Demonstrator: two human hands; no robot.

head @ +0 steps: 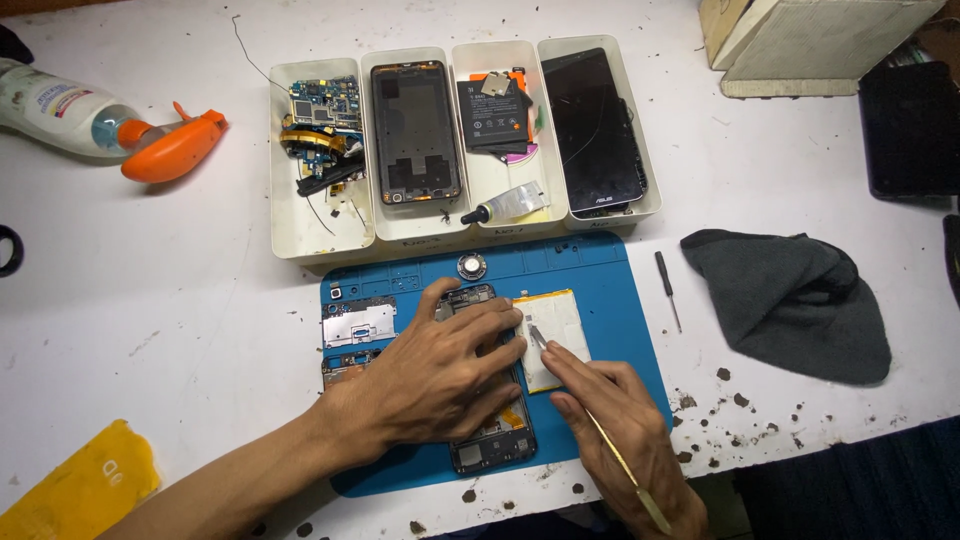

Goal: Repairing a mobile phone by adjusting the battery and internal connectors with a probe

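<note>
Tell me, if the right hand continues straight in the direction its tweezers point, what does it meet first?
The right hand aims its tweezers up and left. Their tip already sits at the white battery, near the left hand's fingers. Those fingers likely come first, though depth is unclear.

On the far side of the white tabletop (pixel 180 290) stand four white trays (pixel 300 240) side by side. The leftmost holds circuit boards (pixel 325 105) and loose cables, the next a phone frame (pixel 415 130), the third a black battery (pixel 493 112) and a small glue tube (pixel 508 205), the rightmost a dark cracked screen (pixel 592 130). At far left lies a spray bottle (pixel 70 112) with an orange trigger head. To the right, a small screwdriver (pixel 667 288) lies beside a crumpled dark grey cloth (pixel 800 300). A yellow plastic piece (pixel 85 485) sits at near left. Brown crumbs (pixel 745 410) dot the near right edge.
</note>
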